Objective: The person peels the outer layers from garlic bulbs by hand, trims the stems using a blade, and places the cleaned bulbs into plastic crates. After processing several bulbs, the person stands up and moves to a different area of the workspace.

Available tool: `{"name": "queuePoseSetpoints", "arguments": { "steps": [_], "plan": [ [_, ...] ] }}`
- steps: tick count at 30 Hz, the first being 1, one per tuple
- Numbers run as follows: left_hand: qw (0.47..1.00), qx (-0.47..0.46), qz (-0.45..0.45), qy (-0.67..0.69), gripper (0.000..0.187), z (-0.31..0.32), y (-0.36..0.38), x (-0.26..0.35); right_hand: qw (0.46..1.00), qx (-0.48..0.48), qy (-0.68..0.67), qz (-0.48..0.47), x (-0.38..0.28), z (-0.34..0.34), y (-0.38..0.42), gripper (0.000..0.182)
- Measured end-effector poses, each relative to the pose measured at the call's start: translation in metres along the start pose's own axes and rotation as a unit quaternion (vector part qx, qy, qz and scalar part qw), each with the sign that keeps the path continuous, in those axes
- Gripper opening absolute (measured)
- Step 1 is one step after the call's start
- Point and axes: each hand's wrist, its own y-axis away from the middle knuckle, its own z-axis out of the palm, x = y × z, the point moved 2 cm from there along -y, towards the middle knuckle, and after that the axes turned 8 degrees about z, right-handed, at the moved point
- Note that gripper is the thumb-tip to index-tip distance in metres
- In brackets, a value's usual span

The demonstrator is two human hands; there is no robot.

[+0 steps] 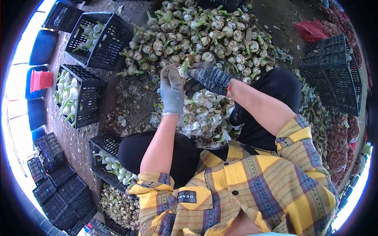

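In front of me, between both hands, is a garlic bulb with a pale body and a green stem pointing up. My left hand, in a grey glove soiled at the fingers, is closed around it. From the other side my right hand, in a dark mottled knit glove, has its fingers curled in against the bulb. Whether those fingers also grip a small tool is hidden. Just beyond the hands spreads a big heap of unpeeled garlic with soil on the skins. Below them lies a pile of papery peelings.
Black crates with white cleaned bulbs stand at the left: one upper, one middle, one beside my knee. Stacked crates and red mesh sacks are at the right. A red bucket stands far left.
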Motion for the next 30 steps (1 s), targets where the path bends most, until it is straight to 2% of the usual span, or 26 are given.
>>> {"name": "queuePoseSetpoints", "arguments": {
  "steps": [1,3,6,9,12,15,16,18,19,22,23,26,27,28,30],
  "plan": [
    [1.0,0.017,-0.012,0.002,0.038,-0.003,-0.002,-0.006,0.987,-0.021,-0.13,0.089,0.002,0.002,-0.001,0.019],
    [0.998,0.05,-0.036,0.007,0.038,-0.009,-0.006,-0.023,0.897,-0.064,-0.363,0.244,0.0,0.006,-0.002,0.022],
    [0.999,0.027,0.017,-0.035,0.038,-0.005,-0.005,-0.012,0.676,-0.083,-0.609,0.407,-0.021,-0.014,0.0,0.029],
    [0.999,0.032,-0.014,0.015,0.039,-0.003,-0.004,-0.011,0.827,-0.059,-0.454,0.326,-0.007,0.001,-0.003,0.032],
    [0.999,-0.009,0.022,-0.036,0.039,-0.003,0.0,-0.01,0.95,-0.077,-0.2,0.229,-0.003,0.001,-0.005,0.035],
    [0.999,0.024,0.003,-0.027,0.04,-0.004,-0.003,-0.019,0.892,-0.011,-0.283,0.351,-0.003,0.008,0.001,0.041],
    [0.993,0.037,-0.108,0.034,0.041,0.0,-0.005,-0.007,0.895,-0.005,-0.275,0.352,-0.003,0.009,0.001,0.041],
    [0.932,0.062,-0.323,0.153,0.045,0.004,-0.007,0.017,0.899,0.007,-0.257,0.355,-0.004,0.009,0.001,0.041],
    [0.923,0.068,-0.33,0.183,0.047,0.004,-0.009,0.01,0.898,0.011,-0.255,0.359,-0.005,0.007,0.001,0.041],
    [0.95,-0.009,-0.278,0.144,0.045,0.001,-0.009,0.01,0.896,0.02,-0.245,0.371,-0.004,0.005,0.0,0.039],
    [0.983,-0.007,-0.184,-0.006,0.055,0.005,-0.01,0.012,0.895,0.023,-0.239,0.375,0.003,0.01,-0.001,0.039],
    [0.995,0.001,0.061,-0.076,0.042,0.009,0.0,0.001,0.891,0.03,-0.239,0.385,0.011,0.016,-0.002,0.038],
    [0.999,0.029,-0.031,-0.003,0.04,0.011,0.002,0.01,0.887,0.034,-0.251,0.385,0.007,0.012,-0.002,0.038],
    [0.991,0.018,-0.116,0.06,0.04,0.007,0.0,0.01,0.883,0.039,-0.264,0.386,0.004,0.008,-0.002,0.039],
    [0.941,-0.005,-0.283,0.184,0.04,-0.007,-0.006,0.009,0.888,0.03,-0.261,0.376,-0.006,-0.003,-0.002,0.039]
  ]
}}
